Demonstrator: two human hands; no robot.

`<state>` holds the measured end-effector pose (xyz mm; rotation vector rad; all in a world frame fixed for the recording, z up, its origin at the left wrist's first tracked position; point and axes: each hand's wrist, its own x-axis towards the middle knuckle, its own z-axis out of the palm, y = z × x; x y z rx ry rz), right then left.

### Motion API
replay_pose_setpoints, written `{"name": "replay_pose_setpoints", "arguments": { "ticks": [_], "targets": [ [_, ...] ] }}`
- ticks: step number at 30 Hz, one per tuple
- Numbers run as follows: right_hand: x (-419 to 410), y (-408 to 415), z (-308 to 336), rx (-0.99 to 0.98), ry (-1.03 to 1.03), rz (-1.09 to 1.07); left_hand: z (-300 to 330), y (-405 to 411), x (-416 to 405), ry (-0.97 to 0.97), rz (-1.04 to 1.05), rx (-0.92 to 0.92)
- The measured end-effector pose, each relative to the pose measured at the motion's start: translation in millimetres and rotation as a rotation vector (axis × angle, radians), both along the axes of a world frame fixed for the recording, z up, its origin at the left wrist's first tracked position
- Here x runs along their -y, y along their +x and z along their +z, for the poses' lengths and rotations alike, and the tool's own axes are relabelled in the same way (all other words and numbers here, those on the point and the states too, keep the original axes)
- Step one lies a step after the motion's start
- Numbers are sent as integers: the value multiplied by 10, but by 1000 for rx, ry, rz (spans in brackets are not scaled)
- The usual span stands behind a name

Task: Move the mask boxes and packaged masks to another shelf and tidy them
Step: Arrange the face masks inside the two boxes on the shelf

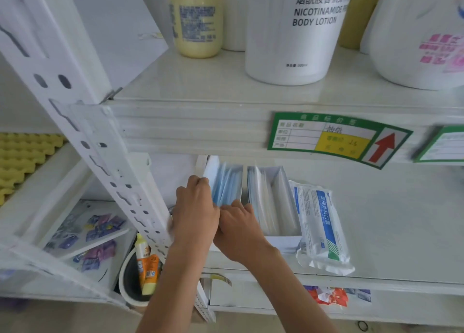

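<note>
— While both hands sit at the left mask box, what is each doing?

— Item one: left hand (194, 208), fingers curled over the top of the left mask box (223, 182), pinching its left wall. Right hand (238, 228), fingers bent narrow against the blue masks (226, 186) at the box's near end; whether they actually clasp the masks, I cannot tell.

— Position of stock?

— Left mask box at the left end of the lower shelf (401, 232), beside the upright post (120, 179). Second mask box (272, 204) touching its right side. Packaged masks (321, 227) next right, near the front edge.

— Handling advice?

— Likely best: square the loose masks inside, grip both side walls, lift level.
</note>
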<state>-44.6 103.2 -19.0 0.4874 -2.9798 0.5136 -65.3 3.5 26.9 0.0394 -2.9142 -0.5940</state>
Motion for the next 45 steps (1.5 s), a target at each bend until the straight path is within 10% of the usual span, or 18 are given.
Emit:
{"name": "replay_pose_setpoints", "arguments": {
  "ticks": [21, 29, 45],
  "targets": [
    [-77, 228, -168, -127, 34, -268, -318, 96, -30, -324, -84, 136],
    [-123, 175, -27, 82, -221, -261, -411, 73, 63, -239, -250, 134],
    [-88, 13, 85, 11, 69, -305, -733, 57, 97, 162, -114, -10]
  ]
}}
